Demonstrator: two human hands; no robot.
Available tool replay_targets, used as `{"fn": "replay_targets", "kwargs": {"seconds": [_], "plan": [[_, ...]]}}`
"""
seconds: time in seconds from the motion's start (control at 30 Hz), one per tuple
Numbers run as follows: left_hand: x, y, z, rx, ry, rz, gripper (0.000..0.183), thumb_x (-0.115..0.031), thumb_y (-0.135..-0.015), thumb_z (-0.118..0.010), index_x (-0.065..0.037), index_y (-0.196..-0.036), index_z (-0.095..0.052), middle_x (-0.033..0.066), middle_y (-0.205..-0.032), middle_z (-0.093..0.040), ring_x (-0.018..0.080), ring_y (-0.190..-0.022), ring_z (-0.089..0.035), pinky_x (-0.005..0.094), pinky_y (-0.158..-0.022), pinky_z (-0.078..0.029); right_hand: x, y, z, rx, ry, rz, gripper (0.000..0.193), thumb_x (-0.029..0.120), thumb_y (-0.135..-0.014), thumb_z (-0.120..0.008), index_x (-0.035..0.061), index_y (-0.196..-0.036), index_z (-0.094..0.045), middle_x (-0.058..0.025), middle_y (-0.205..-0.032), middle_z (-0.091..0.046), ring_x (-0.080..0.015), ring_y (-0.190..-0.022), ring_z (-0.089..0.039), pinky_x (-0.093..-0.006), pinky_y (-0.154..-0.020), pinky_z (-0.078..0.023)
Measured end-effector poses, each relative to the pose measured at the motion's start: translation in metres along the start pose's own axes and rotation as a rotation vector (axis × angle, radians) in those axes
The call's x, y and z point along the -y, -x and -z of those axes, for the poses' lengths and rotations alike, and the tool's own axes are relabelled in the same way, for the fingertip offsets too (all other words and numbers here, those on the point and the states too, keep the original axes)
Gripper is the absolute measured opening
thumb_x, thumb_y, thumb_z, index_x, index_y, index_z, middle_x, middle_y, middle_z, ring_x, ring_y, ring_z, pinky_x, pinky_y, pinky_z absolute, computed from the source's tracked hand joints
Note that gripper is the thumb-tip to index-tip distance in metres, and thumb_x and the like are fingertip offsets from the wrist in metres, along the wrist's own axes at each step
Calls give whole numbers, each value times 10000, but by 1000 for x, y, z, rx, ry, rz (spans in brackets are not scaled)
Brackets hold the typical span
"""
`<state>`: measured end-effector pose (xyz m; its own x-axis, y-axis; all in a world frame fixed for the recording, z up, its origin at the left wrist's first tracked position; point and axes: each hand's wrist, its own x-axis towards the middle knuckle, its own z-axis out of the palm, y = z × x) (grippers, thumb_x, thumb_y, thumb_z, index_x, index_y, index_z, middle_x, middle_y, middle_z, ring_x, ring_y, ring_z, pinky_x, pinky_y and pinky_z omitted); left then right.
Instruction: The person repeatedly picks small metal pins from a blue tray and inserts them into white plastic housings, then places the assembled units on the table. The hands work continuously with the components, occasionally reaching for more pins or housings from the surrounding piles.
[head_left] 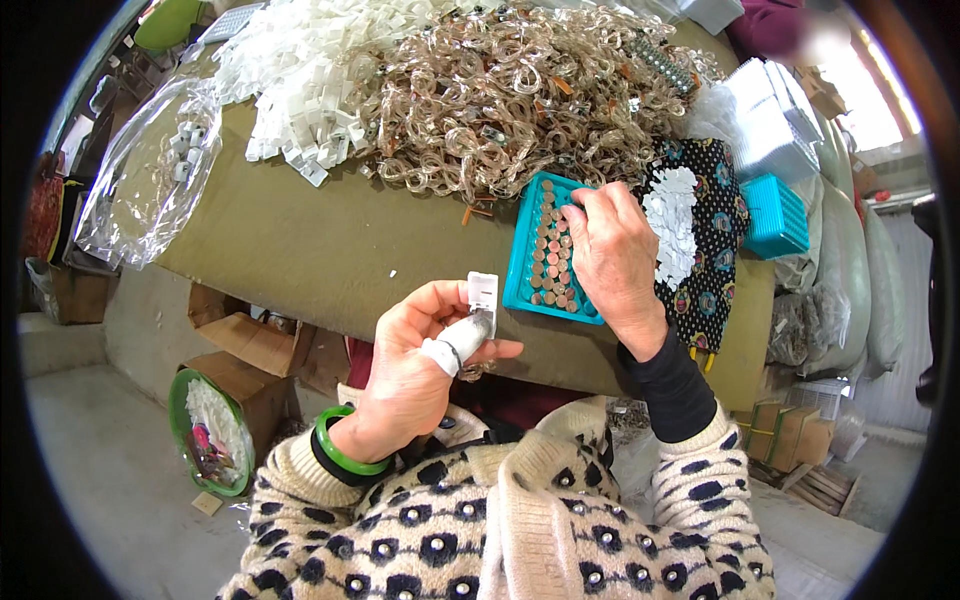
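In my left hand [405, 345] a small white plastic casing [483, 292] is pinched upright between thumb and fingers; the thumb has a white wrap [447, 352] round it. A teal plastic tray [515, 283] lies right of that hand and holds several rows of small round copper-coloured pieces [550, 262]. Over the tray's right side, my right hand [615, 255] reaches down with thumb and forefinger closed together. Whatever may be between those fingertips is too small or hidden to make out. Flat white pieces [672, 225] lie in a pile just beyond the right hand.
Coiled clear cables [520, 90] form a large heap at the back, beside heaped white plastic parts [310, 110]. Under the white pieces is a dark patterned cloth [715, 200]. Teal trays [775, 215] stand stacked at right; a clear bag [150, 170] lies on the left table edge.
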<state>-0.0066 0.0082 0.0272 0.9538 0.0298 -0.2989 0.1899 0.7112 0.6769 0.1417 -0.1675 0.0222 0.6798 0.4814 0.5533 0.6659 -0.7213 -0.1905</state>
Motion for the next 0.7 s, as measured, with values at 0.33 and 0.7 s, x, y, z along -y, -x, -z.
{"fn": "replay_targets", "kwargs": {"seconds": [0.33, 0.7], "plan": [[-5, -21, 0, 96, 70, -82, 130, 52, -880, -584, -32, -977, -594, 46, -927, -580, 138, -775, -620, 447, -803, -620, -10, -7, 20, 162, -603, -408, 59, -34, -845, -658, -8, -846, -605, -85, -787, -655, -143, -609, -617, -268, -548, -481], [1, -25, 6, 26, -83, -180, 332, 38, -875, -647, -6, -1205, -633, 163, -1110, -683, 233, -949, -679, 362, -857, -563, -11, 1, 23, 225, -237, 35, 112, 11, -826, -681, 21, -933, -649, -114, -855, -591, -296, -773, -622, -383, -676, -514]]}}
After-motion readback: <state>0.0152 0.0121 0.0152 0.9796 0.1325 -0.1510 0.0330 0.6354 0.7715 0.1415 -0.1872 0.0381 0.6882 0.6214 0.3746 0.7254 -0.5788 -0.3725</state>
